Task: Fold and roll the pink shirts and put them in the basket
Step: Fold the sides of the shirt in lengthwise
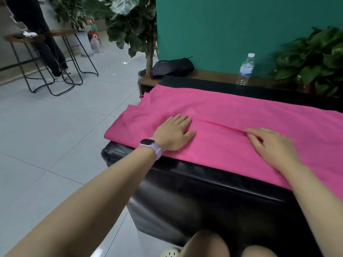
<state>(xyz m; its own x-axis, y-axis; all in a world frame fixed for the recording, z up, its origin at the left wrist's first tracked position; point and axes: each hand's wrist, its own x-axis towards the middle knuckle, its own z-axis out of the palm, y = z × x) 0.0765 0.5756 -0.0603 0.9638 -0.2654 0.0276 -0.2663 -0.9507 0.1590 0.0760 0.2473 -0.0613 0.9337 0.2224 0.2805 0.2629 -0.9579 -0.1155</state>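
Knees down front, both my hands flat on the pink shirt (232,115) spread over the black counter (213,182), left fingers (181,120) and right fingers (256,135) straight, holding nothing; it's soft, floppy stuff, so I'd pinch the near hem.

1. The pink shirt (232,123) is running out of the picture at the right edge, so its full shape is not showing.
2. The right hand (274,145) is covering the end of a fold ridge.
3. The bottle (246,69) label is staying too small to read.
4. The standing person (35,34) is being cut off at the top.
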